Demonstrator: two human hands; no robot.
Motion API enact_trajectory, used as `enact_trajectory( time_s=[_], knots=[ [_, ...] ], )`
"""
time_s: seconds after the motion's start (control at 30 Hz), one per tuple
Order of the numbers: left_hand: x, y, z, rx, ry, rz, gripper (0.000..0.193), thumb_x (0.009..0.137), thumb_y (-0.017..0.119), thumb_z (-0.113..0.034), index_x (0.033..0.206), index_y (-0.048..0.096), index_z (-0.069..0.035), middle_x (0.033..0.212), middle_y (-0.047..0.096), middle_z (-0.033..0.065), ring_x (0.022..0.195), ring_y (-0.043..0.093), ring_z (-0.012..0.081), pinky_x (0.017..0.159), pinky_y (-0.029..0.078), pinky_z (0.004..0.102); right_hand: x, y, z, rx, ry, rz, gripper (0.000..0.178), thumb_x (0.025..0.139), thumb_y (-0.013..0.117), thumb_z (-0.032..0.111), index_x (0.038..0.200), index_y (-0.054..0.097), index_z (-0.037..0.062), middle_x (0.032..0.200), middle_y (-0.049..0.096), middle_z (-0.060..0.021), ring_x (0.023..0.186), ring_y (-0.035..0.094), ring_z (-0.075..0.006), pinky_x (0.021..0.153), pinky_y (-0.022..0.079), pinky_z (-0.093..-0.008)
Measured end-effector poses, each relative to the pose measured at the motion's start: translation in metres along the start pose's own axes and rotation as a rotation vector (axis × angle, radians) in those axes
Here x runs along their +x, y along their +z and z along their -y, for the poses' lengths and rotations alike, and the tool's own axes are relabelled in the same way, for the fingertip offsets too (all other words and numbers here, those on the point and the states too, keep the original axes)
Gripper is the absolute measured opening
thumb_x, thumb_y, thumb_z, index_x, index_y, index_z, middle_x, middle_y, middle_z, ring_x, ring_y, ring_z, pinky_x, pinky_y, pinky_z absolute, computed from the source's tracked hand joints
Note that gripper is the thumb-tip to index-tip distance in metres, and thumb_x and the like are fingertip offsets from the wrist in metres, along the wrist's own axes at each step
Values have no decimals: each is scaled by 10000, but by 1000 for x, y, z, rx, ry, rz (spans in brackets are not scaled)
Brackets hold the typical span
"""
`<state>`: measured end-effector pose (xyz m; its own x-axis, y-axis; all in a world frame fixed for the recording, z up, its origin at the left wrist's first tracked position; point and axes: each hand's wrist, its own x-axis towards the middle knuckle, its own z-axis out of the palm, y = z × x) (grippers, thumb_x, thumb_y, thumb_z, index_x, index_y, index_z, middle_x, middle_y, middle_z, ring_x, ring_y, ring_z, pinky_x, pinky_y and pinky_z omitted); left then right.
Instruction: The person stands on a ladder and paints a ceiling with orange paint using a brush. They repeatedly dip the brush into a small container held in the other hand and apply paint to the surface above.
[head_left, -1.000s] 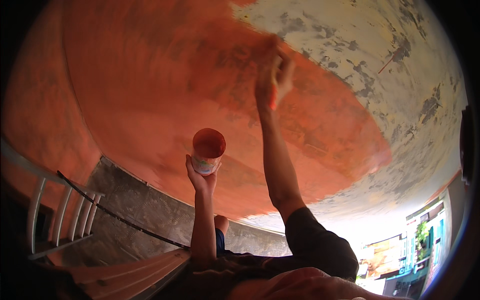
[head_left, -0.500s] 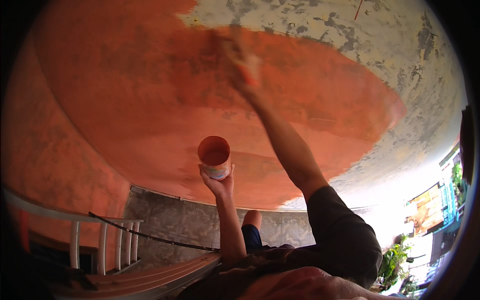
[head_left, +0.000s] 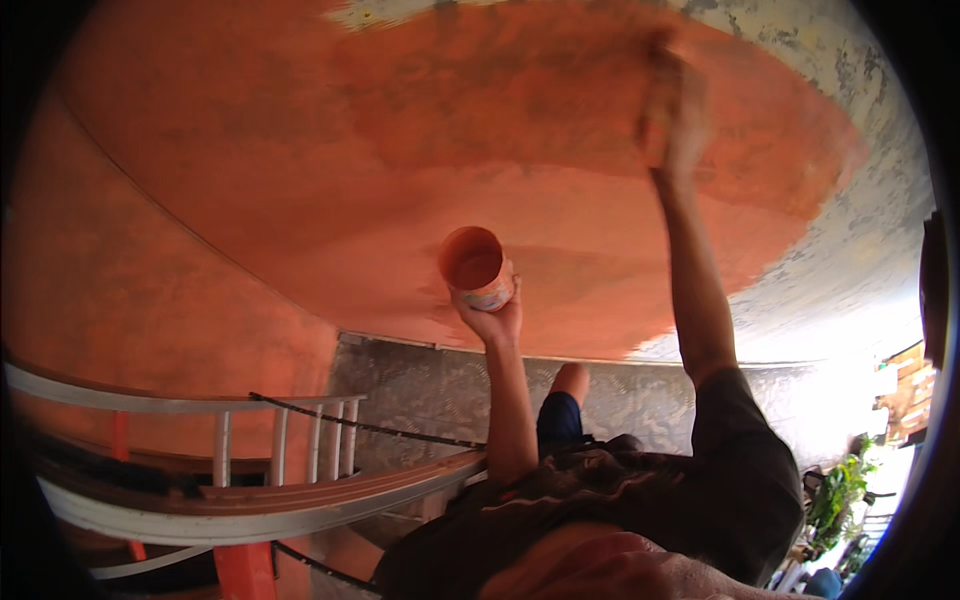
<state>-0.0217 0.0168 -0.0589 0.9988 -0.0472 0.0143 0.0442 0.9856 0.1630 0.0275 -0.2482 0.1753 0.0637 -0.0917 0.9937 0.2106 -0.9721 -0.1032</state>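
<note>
My left hand (head_left: pixel 492 318) is closed round the lower part of a paint can (head_left: pixel 490 297), its open mouth tilted toward me. Orange paint coats the inside of the can. Raised at the upper right, my right hand (head_left: pixel 680 120) is smeared by motion. It grips what looks like a paintbrush (head_left: pixel 660 48), whose dark, blurred end meets the wall. Orange paint covers most of the wall (head_left: pixel 560 220) before me, darker and wetter-looking in the upper band around my right hand. Patchy grey-white surface (head_left: pixel 850 70) shows at the upper right.
A metal ladder (head_left: pixel 300 520) stands at the lower left, close beside my body, with a dark cord (head_left: pixel 370 428) across it. Grey patterned tiles (head_left: pixel 640 405) lie below the wall. Green plants (head_left: pixel 840 495) are at the lower right, near bright daylight.
My right hand has swept to the right along the wall with the brush. The view has shifted, so the can and my left hand appear further right and higher, and more ladder shows.
</note>
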Motion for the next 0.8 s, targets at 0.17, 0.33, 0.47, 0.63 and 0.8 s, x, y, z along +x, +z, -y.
enact_trajectory(
  time_s=[0.17, 0.33, 0.47, 0.63, 0.8],
  knots=[
    [-7, -3, -1, 57, 44, -93, 561, 906, 593, -577, 1305, 571, -184, 1194, 650, 55, 997, 640, 280, 709, 530, 433, 10, 111, 170, 274, 8, 323, 605, 824, 625, 85, 1379, 387, 117, 1225, 507, -196, 1073, 591, -421, 683, 578, -502],
    [-13, 26, 8, 79, 11, 15, 581, 912, 584, -533, 1320, 561, -120, 1218, 638, 89, 948, 630, 289, 713, 549, 371, 53, 164, 233, 499, -141, 499, 506, 824, 653, 199, 1275, 456, 83, 1179, 550, -192, 1119, 585, -383, 761, 572, -472],
    [-16, 26, 7, 95, 46, -41, 570, 921, 577, -510, 1301, 561, -85, 1169, 639, 87, 895, 609, 270, 696, 545, 336, 66, 139, 162, 558, -4, 362, 296, 878, 606, 187, 1147, 548, 77, 1092, 596, -175, 1037, 629, -348, 772, 567, -451],
    [-15, 16, 8, 113, 2, -10, 551, 928, 573, -519, 1268, 569, -86, 1109, 626, 71, 859, 588, 254, 685, 538, 321, 58, -6, -53, 529, 357, 87, 214, 953, 625, 191, 1126, 621, 65, 983, 641, -85, 911, 620, -188, 716, 530, -326],
    [-19, 14, 19, 124, -34, -42, 543, 939, 562, -519, 1282, 566, -99, 1152, 627, 65, 907, 606, 265, 700, 541, 338, 75, -173, -121, 460, 812, -148, 192, 989, 556, 212, 1077, 675, 89, 922, 690, -77, 827, 657, -176, 671, 531, -313]
  ],
)
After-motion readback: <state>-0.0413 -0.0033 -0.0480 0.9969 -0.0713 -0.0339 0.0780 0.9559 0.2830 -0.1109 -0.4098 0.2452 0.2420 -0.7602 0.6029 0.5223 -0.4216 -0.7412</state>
